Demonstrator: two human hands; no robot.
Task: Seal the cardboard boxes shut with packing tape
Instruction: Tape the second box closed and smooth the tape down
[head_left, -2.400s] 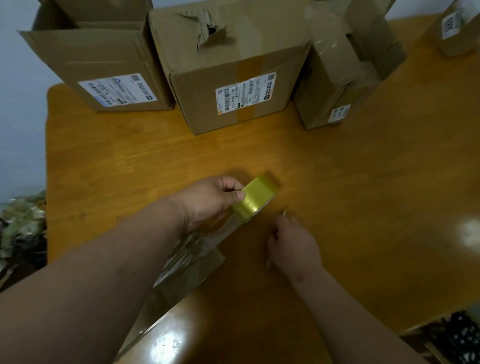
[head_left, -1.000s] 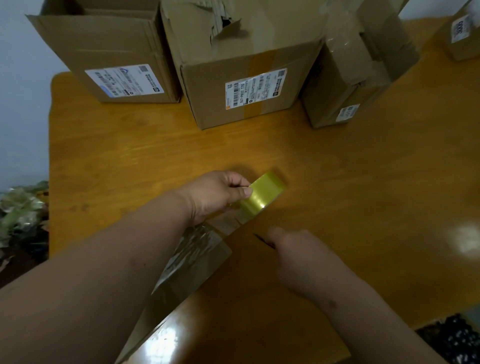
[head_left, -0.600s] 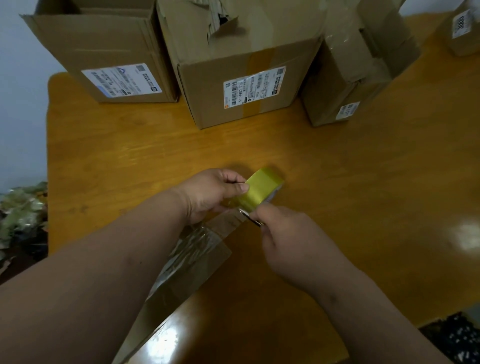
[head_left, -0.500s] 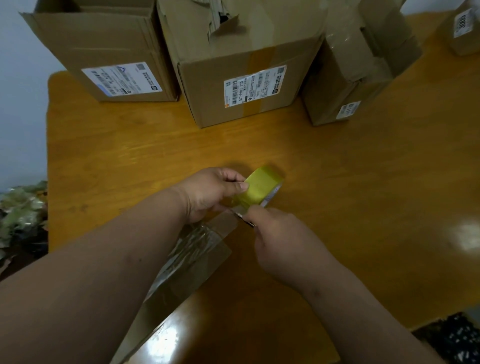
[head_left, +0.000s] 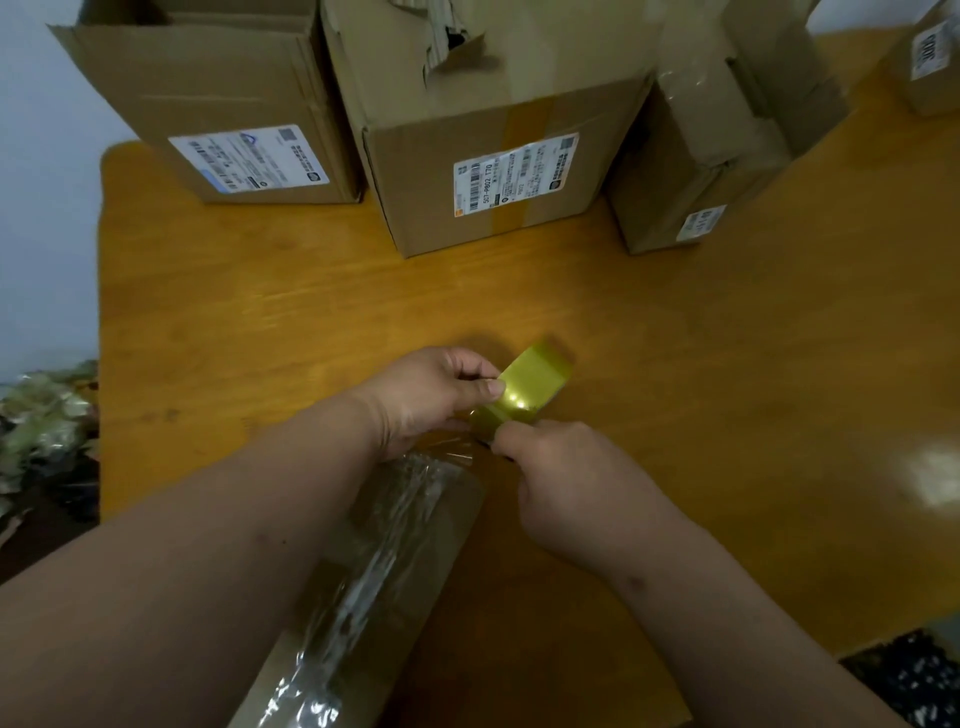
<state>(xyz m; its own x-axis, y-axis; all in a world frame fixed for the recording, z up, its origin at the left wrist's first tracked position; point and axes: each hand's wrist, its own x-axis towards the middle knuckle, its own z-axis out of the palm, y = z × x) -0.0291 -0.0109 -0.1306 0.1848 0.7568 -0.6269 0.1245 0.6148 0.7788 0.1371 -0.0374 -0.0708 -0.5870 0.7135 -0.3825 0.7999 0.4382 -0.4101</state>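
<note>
Yellow packing tape roll (head_left: 527, 389) pinched by left hand (head_left: 434, 397) at frame centre, right hand (head_left: 563, 483) curled at the tape's free end, a small dark tool apparently held, clear strip stretched over near cardboard box (head_left: 363, 597) lower centre, three labelled boxes (head_left: 483, 130) along counter (head_left: 675, 364) top.

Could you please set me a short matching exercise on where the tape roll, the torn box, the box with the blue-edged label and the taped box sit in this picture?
Things:
1. tape roll
2. torn box
3. blue-label box
4. taped box

Places or states:
A. far left of the table
B. nearest the camera, under the forearms
C. held by the left hand
D. middle of the far row, top ripped open

Pairs: 1-C, 2-D, 3-A, 4-B
</note>
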